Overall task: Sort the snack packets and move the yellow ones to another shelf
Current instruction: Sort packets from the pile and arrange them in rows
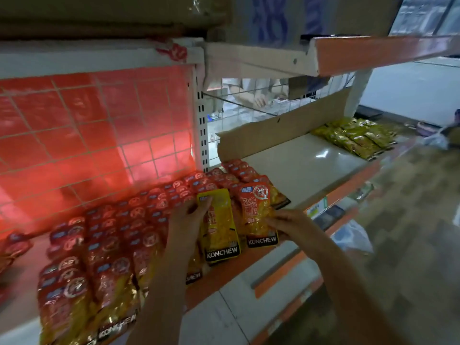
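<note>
Step in hand: picking a yellow packet out of the red packets on the shelf.
Left hand: fingers curled over the yellow packet's upper left edge, grasping it.
Right hand: holds the lower right of a red-topped packet, just beside the yellow one at its 3 o'clock; thumb side is hidden, so the hold looks like a pinch.
Yellow packet's place: at the right end of the red rows, front of the shelf, upright, partly overlapping its neighbours.
Destination, as I judge it: the yellow pile far off at 2 o'clock, past the cardboard divider.
Next move calls for: lifting the yellow packet clear without dragging the red ones, then carrying it right.
</note>
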Motion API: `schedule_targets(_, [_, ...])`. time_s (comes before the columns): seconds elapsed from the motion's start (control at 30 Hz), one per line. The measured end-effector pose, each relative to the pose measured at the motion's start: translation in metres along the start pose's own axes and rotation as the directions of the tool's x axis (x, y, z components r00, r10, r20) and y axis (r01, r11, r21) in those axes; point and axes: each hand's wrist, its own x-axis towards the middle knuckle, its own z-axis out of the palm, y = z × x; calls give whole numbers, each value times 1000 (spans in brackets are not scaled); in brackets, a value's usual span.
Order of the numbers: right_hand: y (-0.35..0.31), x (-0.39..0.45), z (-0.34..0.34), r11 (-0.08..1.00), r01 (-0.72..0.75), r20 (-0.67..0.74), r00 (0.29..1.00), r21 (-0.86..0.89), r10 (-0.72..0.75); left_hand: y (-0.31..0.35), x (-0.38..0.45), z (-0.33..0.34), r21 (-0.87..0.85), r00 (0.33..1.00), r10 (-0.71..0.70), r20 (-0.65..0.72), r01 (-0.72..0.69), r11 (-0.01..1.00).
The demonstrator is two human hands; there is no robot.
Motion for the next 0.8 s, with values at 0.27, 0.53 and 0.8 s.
schedule_targets(0.27, [14, 77, -99, 972, -37, 61, 997, -230, 53, -1, 20, 85, 50, 997, -74, -13, 74, 996])
schedule_targets(0.53, [19, 129, -105, 888, -29, 143, 984, -460, 107, 0, 35, 111, 56, 991, -123, -57, 126, 990])
schedule_targets(0.8, [14, 140, -103, 656, 97, 254, 956, -748, 148, 1, 50, 123, -16, 991, -128, -46, 128, 992])
